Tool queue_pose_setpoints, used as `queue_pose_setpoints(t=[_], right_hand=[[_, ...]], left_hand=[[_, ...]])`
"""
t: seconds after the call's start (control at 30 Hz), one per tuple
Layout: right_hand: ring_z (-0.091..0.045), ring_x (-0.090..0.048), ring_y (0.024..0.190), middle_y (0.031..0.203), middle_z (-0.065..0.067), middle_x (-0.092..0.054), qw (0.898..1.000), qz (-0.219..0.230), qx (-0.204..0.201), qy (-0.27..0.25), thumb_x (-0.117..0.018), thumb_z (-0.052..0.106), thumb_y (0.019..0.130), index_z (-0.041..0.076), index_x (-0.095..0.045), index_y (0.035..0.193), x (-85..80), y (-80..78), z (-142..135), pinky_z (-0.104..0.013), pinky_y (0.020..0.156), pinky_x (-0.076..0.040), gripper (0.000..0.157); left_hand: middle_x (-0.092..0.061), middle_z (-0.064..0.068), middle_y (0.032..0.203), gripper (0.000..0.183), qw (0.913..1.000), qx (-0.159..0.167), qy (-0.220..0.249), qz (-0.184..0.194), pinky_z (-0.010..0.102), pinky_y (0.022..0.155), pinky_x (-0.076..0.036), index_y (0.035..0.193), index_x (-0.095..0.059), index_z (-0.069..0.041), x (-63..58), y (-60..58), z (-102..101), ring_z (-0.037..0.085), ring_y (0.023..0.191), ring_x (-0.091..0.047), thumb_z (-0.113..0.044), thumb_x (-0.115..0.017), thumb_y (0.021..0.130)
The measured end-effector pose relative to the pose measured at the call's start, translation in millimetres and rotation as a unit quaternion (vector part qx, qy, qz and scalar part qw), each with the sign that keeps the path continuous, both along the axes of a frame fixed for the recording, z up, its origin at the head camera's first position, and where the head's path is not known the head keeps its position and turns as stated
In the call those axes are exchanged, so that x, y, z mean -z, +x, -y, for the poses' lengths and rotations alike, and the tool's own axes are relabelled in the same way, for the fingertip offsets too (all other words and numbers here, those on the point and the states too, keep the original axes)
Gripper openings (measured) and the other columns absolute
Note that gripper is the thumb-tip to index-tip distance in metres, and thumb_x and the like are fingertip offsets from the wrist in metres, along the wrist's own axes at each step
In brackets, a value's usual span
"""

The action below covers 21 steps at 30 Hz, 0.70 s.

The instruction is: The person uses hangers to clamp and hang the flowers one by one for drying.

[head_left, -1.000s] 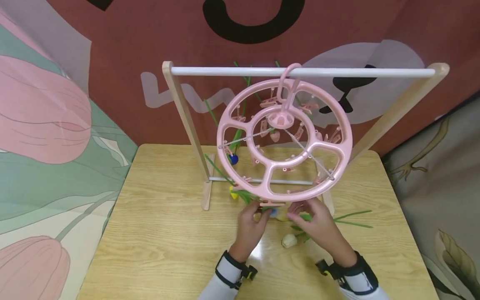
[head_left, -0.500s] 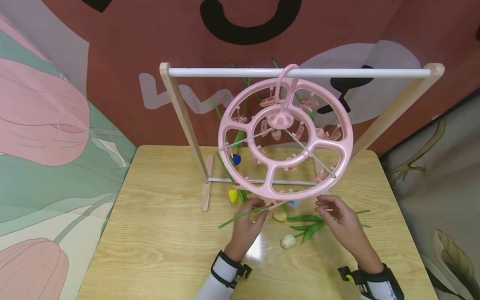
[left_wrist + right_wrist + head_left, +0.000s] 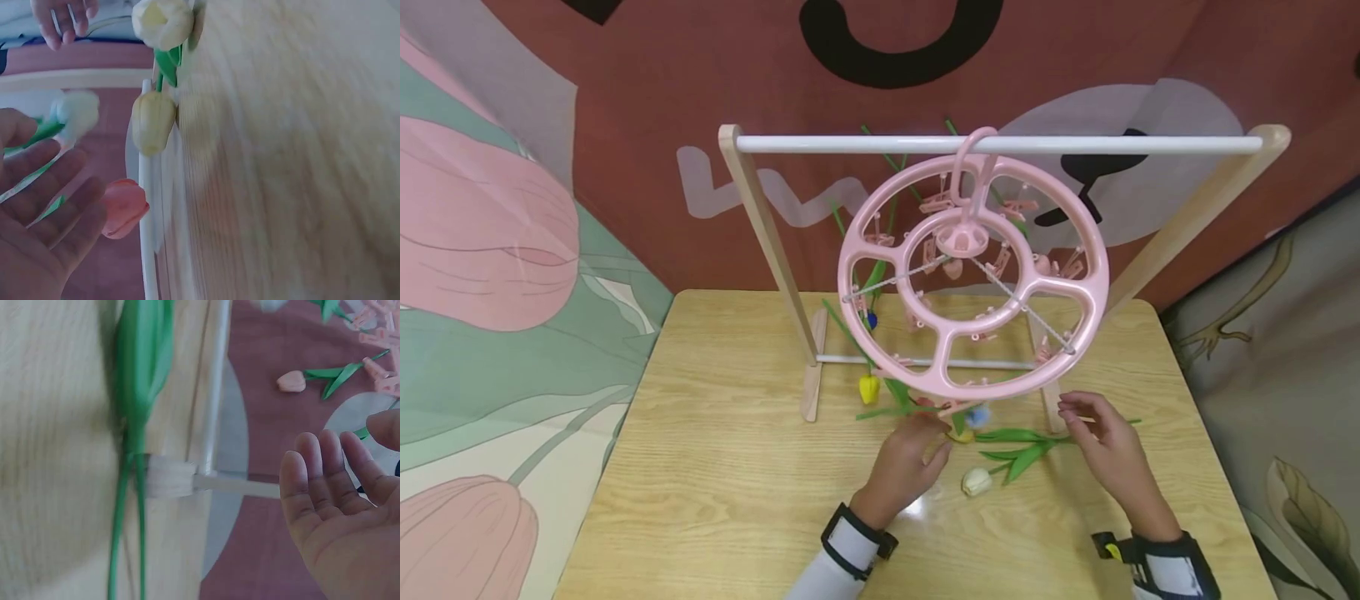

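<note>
My left hand (image 3: 904, 467) is just below the front rim of a round pink clip hanger (image 3: 937, 385). Its fingers are spread loosely and hold nothing in the left wrist view. Close to them hangs a light-blue tulip (image 3: 977, 416), blurred, by a pink clip (image 3: 955, 408), its green stem (image 3: 883, 412) reaching left. My right hand (image 3: 1108, 450) hovers at the right, palm up and fingers relaxed in the right wrist view. Beside it on the table lie a white tulip (image 3: 977, 482) and a pale yellow tulip (image 3: 961, 436), with green leaves and stems.
The hanger hooks over the white bar (image 3: 850, 144) of a wooden stand (image 3: 767, 242). A yellow tulip (image 3: 869, 389), a dark-blue tulip (image 3: 871, 320) and a pink tulip (image 3: 292, 381) hang from it. The wooden table (image 3: 722, 467) spreads in front, with a patterned cloth (image 3: 662, 75) behind.
Both hands were at the light-blue tulip and clip. My right hand moved off to the right; then my left hand let go and lowered slightly, leaving the tulip hanging.
</note>
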State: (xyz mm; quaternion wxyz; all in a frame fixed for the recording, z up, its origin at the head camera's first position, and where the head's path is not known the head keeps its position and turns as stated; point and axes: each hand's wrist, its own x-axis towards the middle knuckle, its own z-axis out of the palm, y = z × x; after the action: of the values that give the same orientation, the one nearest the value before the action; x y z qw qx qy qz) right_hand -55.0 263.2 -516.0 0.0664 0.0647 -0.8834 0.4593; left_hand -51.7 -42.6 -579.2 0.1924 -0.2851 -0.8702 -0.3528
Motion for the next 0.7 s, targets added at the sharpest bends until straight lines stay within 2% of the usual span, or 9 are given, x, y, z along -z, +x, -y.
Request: queue_pose_setpoints(t=[0.13,0.2,0.3,0.37,0.43,0.53,0.7], right_hand=[[0.014,-0.055,0.103,0.118,-0.019,-0.070,0.999,0.013,0.016,0.027,-0.061,0.010,0.104,0.000,-0.063,0.126,10.6,-1.5,-6.4,-0.001,0.082,-0.047,0.024],[0.004,-0.060,0.102,0.117,-0.017,-0.070,0.998,0.017,0.016,0.060,-0.064,0.009,0.102,0.001,-0.065,0.123,17.0,-1.6,-9.4,-0.005,0.080,-0.051,0.022],[-0.017,-0.067,0.099,0.113,-0.015,-0.071,0.992,0.009,-0.003,0.129,-0.071,0.003,0.096,0.003,-0.068,0.116,28.3,-2.4,-13.1,-0.025,0.078,-0.062,0.021],[-0.030,-0.067,0.100,0.111,-0.013,-0.071,0.986,0.003,-0.026,0.166,-0.076,-0.002,0.090,0.005,-0.071,0.111,35.3,-2.0,-15.1,-0.042,0.078,-0.063,0.023],[-0.034,-0.067,0.101,0.108,-0.012,-0.071,0.980,-0.004,-0.046,0.194,-0.079,-0.005,0.084,0.007,-0.073,0.107,42.3,-2.1,-16.7,-0.052,0.079,-0.060,0.026],[-0.035,-0.065,0.101,0.106,-0.009,-0.072,0.977,-0.004,-0.060,0.206,-0.082,-0.007,0.080,0.008,-0.075,0.102,50.2,-1.5,-17.7,-0.054,0.081,-0.058,0.028],[-0.034,-0.064,0.096,0.102,-0.011,-0.070,0.971,-0.023,-0.050,0.233,-0.082,-0.008,0.077,0.007,-0.075,0.096,57.7,-0.6,-16.9,-0.053,0.079,-0.057,0.026]], left_hand=[[-0.074,-0.002,0.097,0.011,0.9985,0.008,-0.047,-0.027,0.029,0.087,-0.060,0.096,-0.073,-0.012,-0.2,0.9,-6.6,0.016,0.097,-0.070,-0.021,-0.077,0.091],[-0.075,-0.004,0.094,0.009,0.9981,0.011,-0.057,-0.023,0.030,0.092,-0.060,0.094,-0.074,-0.014,-0.6,2.0,-9.6,0.014,0.094,-0.071,-0.021,-0.076,0.092],[-0.076,-0.006,0.092,0.008,0.9981,0.019,-0.059,-0.003,0.028,0.093,-0.059,0.093,-0.076,-0.015,-2.0,4.0,-12.7,0.011,0.092,-0.072,-0.023,-0.075,0.094],[-0.076,-0.006,0.091,0.009,0.9975,0.030,-0.063,0.010,0.024,0.090,-0.059,0.093,-0.077,-0.015,-3.0,5.6,-14.8,0.009,0.089,-0.071,-0.023,-0.073,0.096],[-0.076,-0.007,0.092,0.011,0.9964,0.040,-0.072,0.019,0.019,0.084,-0.059,0.095,-0.077,-0.016,-3.7,7.1,-17.0,0.007,0.089,-0.070,-0.025,-0.071,0.097],[-0.076,-0.005,0.095,0.012,0.9945,0.060,-0.081,0.030,0.017,0.084,-0.058,0.099,-0.077,-0.015,-4.9,8.8,-21.9,0.008,0.090,-0.070,-0.025,-0.070,0.098],[-0.077,-0.001,0.103,0.020,0.9909,0.087,-0.091,0.049,0.018,0.090,-0.058,0.111,-0.075,-0.010,-8.8,11.1,-32.2,0.011,0.097,-0.072,-0.024,-0.071,0.098]])
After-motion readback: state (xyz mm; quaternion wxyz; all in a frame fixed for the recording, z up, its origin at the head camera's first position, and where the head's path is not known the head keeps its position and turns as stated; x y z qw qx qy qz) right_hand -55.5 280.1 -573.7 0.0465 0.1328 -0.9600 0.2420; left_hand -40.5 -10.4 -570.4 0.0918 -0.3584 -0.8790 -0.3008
